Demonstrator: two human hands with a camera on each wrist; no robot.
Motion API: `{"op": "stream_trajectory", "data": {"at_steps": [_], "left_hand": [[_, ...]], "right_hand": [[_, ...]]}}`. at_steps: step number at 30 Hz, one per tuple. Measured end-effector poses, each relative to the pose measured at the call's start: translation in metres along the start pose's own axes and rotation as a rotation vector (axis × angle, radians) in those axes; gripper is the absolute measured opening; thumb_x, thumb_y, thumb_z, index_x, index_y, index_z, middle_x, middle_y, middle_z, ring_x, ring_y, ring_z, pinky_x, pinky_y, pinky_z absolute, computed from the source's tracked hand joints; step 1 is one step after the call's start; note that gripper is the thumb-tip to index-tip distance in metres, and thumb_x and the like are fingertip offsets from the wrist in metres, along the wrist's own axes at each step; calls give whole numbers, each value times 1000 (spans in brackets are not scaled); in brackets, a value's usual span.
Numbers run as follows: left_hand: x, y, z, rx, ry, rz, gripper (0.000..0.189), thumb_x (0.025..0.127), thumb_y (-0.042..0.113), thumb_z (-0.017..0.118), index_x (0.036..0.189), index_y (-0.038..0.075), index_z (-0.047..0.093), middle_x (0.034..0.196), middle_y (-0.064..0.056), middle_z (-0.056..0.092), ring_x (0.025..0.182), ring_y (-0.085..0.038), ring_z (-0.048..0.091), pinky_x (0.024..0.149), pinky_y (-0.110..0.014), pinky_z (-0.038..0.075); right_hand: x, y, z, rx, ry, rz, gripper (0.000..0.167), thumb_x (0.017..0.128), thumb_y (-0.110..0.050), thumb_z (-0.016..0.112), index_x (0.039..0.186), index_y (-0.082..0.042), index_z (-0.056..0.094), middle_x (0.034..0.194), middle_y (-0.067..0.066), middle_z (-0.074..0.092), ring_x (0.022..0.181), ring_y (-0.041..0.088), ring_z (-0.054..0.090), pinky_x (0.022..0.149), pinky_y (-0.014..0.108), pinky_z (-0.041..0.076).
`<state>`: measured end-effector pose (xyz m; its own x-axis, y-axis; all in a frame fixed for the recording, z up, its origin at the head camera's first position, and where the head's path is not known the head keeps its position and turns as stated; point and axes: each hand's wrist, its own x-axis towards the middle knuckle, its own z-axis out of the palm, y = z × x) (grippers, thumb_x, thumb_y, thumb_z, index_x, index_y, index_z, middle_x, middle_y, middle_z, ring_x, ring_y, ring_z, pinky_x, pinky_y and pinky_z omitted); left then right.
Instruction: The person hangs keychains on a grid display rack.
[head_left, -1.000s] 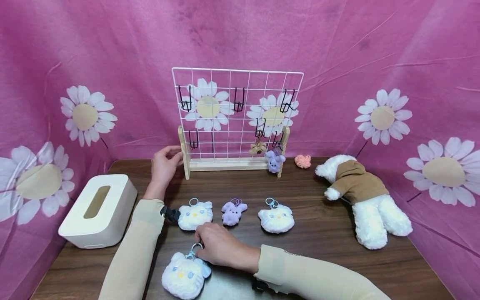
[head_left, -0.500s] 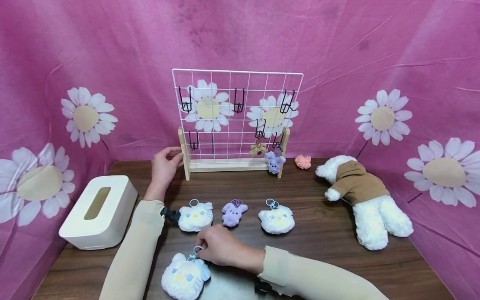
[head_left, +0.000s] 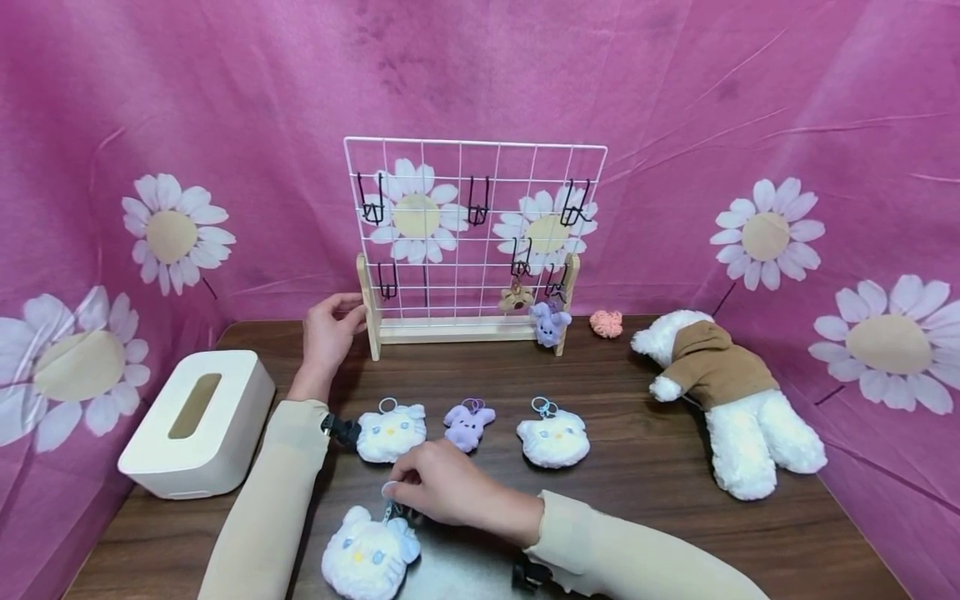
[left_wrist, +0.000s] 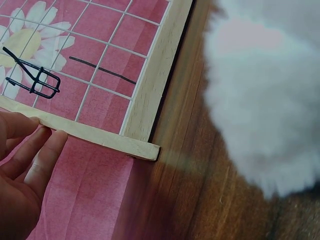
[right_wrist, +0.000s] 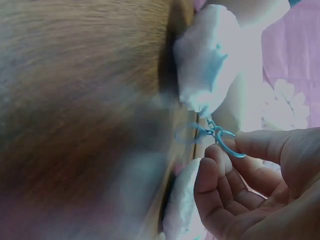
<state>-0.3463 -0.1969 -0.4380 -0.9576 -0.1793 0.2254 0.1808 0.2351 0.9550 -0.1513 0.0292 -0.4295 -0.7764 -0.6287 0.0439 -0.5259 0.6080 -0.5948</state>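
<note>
With thumb and finger, my right hand (head_left: 450,492) pinches the pale blue key ring (right_wrist: 231,145) of a white plush cat-head keychain (head_left: 369,554). The cat head lies at the front of the table, its face up. My left hand (head_left: 330,337) is at the left end of a white wire grid rack (head_left: 442,302). In the left wrist view, its fingertips and thumb grip the edge of the rack's wooden upright (left_wrist: 95,134). Black hooks (head_left: 477,208) are on the grid. A tan plush charm (head_left: 516,297) and a purple bunny charm (head_left: 550,323) hang low at the right.
Between the hands and rack lie a cat keychain (head_left: 392,433), a purple bunny keychain (head_left: 468,428) and another cat keychain (head_left: 554,439). A white tissue box (head_left: 168,475) stands left. A pink charm (head_left: 606,324) and a large plush in a brown hoodie (head_left: 723,367) lie right.
My right hand has risen slightly and pulled the key ring up, so its strap stands above the cat head. The left hand has stayed at the rack.
</note>
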Motion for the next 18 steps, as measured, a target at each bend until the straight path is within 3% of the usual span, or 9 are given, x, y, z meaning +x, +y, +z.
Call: {"op": "stream_trajectory", "data": {"at_steps": [18], "left_hand": [[0,1,1,-20,0,5,28,108,2,71,133,-9,75,126,-36,75,85,4,71,79,-11,69]], "right_hand": [[1,-6,-10,107,73,-3,9,102,-24,82,100,-19,89,91,-11,84,87,-9,62,80,7,53]]}}
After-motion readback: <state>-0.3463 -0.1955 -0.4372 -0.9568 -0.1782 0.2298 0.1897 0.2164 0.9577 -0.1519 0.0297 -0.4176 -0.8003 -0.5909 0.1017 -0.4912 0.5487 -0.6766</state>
